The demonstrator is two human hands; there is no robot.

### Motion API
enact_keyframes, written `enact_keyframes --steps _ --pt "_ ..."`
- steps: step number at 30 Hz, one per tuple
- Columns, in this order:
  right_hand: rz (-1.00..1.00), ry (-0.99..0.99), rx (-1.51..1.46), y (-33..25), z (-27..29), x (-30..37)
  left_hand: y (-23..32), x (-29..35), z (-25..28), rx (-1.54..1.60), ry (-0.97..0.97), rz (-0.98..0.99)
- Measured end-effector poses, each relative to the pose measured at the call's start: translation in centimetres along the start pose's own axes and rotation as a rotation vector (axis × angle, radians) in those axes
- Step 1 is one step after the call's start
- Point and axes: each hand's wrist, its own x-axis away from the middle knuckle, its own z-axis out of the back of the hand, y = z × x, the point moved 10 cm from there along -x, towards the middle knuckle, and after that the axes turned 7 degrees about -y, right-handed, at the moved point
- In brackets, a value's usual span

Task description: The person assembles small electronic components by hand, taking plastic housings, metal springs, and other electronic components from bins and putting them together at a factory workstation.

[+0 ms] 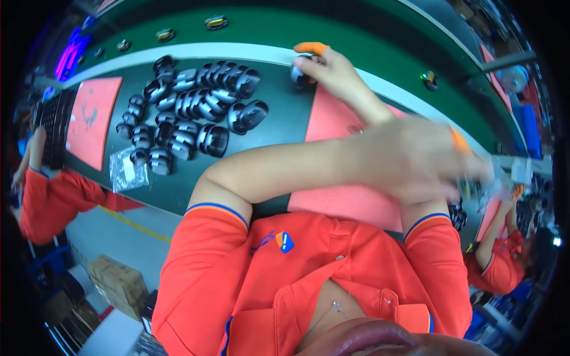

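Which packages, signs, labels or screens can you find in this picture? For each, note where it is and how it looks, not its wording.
Plastic bag: clear with a white label, flat on the dark bench, left of the black parts.
Cardboard box: brown, on the floor at lower left.
Lit sign: purple-pink glow, far upper left.
Shirt badge: small, blue and orange, on the orange shirt.

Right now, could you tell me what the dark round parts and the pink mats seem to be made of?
Dark round parts: probably moulded plastic, glossy, with light glints on curved rims. Pink mats: likely rubber or foam, matte, no reflections.
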Motion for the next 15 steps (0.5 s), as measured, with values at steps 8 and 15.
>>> enact_keyframes --steps 8,15 --pt "-0.169 0.302 -0.483 6.7 10.8 9.0 -18.6 12.2 2.2 0.551 0.681 0.827" --pt "-0.142 0.545 -0.326 8.2 13.9 11.9 -20.7 13.9 -2.7 0.873 0.582 1.016"
